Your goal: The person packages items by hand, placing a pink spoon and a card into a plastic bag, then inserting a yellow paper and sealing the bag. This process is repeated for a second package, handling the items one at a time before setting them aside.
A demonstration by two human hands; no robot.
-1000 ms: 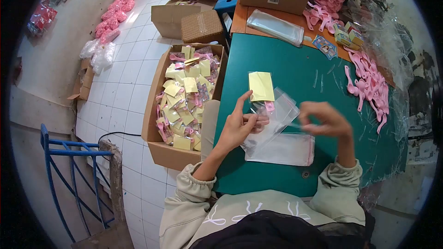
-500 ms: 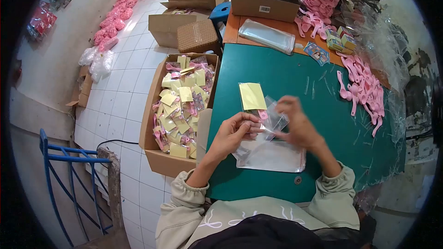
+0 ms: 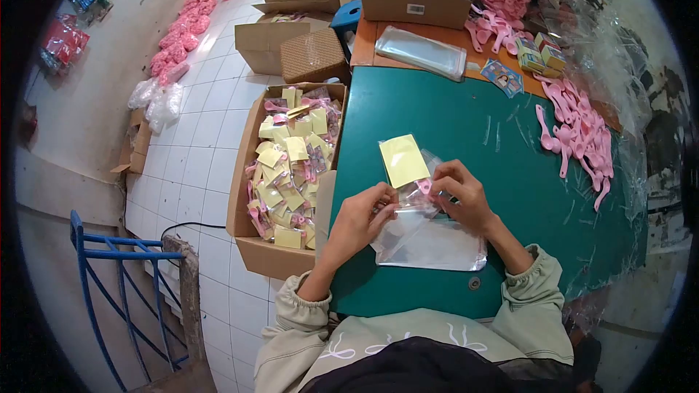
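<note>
A small clear plastic bag holds a yellow card and a pink spoon, whose handle end shows below the card. My left hand pinches the bag's near edge at the left. On the right side, my right hand has its fingertips closed on the same bag beside the pink handle. The rest of the spoon is hidden under the card. Below both hands lies a stack of flat clear plastic bags on the green table top.
Left of the table stands a carton full of packed spoons with yellow cards. Loose pink spoons are piled at the right. Behind are more clear bags, small boxes and an open carton. A blue metal frame stands lower left.
My right hand has come down and in from above the bag, and its fingers have closed on the bag's right side. The bag has shifted slightly and my left hand still pinches it.
</note>
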